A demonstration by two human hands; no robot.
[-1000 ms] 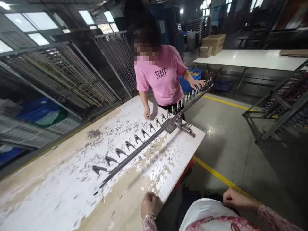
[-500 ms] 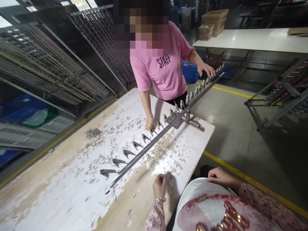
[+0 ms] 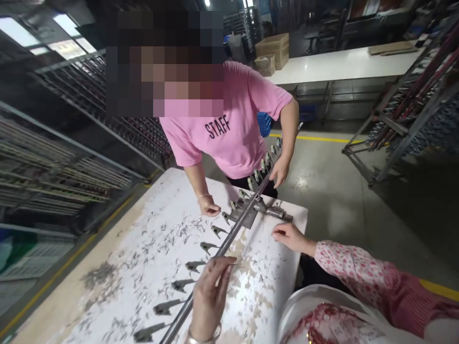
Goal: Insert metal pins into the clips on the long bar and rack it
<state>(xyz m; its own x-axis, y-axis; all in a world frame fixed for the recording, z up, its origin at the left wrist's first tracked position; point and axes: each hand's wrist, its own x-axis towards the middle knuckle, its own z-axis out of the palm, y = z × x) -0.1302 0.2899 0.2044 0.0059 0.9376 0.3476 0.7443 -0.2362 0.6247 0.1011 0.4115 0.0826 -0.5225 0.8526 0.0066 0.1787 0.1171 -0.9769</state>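
Observation:
My left hand point(image 3: 211, 291) is raised at the near part of a long metal bar point(image 3: 234, 231), fingers pinched together. A thin metal pin point(image 3: 236, 264) seems to stick out from its fingertips. Beyond the bar's right side, my right hand point(image 3: 289, 236) is above the table with fingers curled closed; what they hold, if anything, I cannot make out. A row of metal clips point(image 3: 208, 247) stands along the left side of the bar. The bar rests on a metal stand point(image 3: 274, 211) at the table's far right corner.
Small metal pieces point(image 3: 172, 229) lie scattered over the worn table point(image 3: 168, 184), with a denser heap point(image 3: 102, 276) on the left. A co-worker in a pink shirt point(image 3: 229, 143) stands across, both hands near the bar. Racks point(image 3: 398, 110) stand behind.
Both my hands have moved forward, the left up to the bar and the right from my lap to above the table. The co-worker's hand on the right has come down along the bar. The view has shifted.

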